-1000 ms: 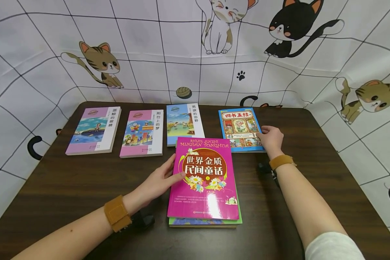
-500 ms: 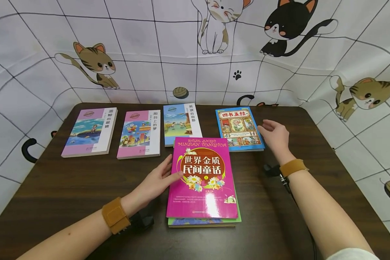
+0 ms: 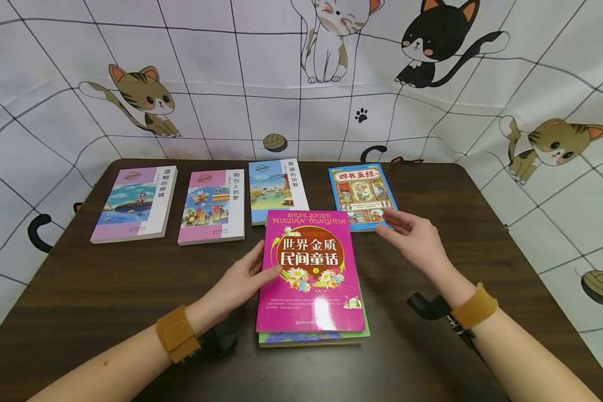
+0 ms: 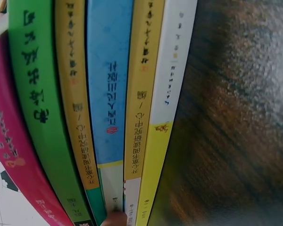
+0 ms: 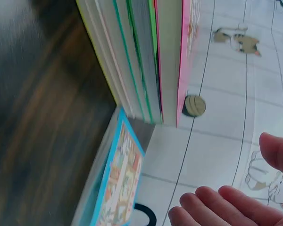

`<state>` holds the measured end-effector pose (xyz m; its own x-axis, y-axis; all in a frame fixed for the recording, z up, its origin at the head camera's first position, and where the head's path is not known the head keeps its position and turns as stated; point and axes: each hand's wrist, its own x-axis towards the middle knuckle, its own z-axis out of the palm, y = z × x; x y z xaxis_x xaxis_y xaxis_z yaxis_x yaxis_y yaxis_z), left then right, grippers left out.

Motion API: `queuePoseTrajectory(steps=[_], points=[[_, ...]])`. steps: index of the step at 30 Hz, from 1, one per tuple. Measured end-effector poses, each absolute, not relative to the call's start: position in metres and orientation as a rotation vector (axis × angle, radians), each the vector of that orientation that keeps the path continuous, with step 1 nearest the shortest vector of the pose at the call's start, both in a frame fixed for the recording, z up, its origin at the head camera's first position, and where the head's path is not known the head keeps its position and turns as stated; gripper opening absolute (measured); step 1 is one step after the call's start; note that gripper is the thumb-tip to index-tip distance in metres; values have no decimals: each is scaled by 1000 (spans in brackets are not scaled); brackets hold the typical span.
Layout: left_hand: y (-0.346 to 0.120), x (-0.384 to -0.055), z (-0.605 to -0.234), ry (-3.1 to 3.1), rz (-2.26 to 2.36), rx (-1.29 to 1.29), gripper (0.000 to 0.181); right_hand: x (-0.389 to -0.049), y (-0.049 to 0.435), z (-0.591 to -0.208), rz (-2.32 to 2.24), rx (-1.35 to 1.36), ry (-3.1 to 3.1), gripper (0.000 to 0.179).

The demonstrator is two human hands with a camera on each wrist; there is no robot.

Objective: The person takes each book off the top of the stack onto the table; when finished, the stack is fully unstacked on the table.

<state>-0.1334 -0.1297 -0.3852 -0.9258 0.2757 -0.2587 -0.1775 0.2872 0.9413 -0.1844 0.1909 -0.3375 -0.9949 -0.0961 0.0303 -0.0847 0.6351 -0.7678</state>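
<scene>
A magenta storybook tops a stack of several books, and a green-edged book peeks out under it. My left hand rests against the stack's left side, thumb on the magenta cover. The left wrist view shows a fingertip against the stacked spines, among them a green spine. My right hand holds nothing, its fingers extended, to the right of the stack. It overlaps the near right corner of a blue-bordered book in the head view. The right wrist view shows the stack's page edges.
Two pink-and-white books lie at the back left of the dark wooden table. A blue-and-white book lies behind the stack, which partly covers it. A cat-patterned curtain surrounds the table's far sides.
My right hand has left the right edge of the blue-bordered book, gone out to the right, then come nearer the stack. The left hand stays at the stack.
</scene>
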Motion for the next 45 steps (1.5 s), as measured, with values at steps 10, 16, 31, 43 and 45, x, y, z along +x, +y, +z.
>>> queuePoseTrajectory(steps=[10, 16, 31, 43, 45], points=[[-129, -131, -386, 2226, 1630, 62, 82, -169, 176, -354, -1353, -183, 2735, 63], [-130, -129, -388, 2220, 1609, 33, 82, -163, 169, -365, -1315, -206, 2715, 60], [-126, -126, -386, 2215, 1648, 83, 86, -156, 142, -379, -1266, -133, 2628, 79], [-130, -124, -385, 2172, 1676, 126, 85, -153, 140, -382, -1214, -132, 2661, 77], [-131, -125, -385, 2169, 1663, 109, 84, -154, 140, -381, -1205, -150, 2662, 75]])
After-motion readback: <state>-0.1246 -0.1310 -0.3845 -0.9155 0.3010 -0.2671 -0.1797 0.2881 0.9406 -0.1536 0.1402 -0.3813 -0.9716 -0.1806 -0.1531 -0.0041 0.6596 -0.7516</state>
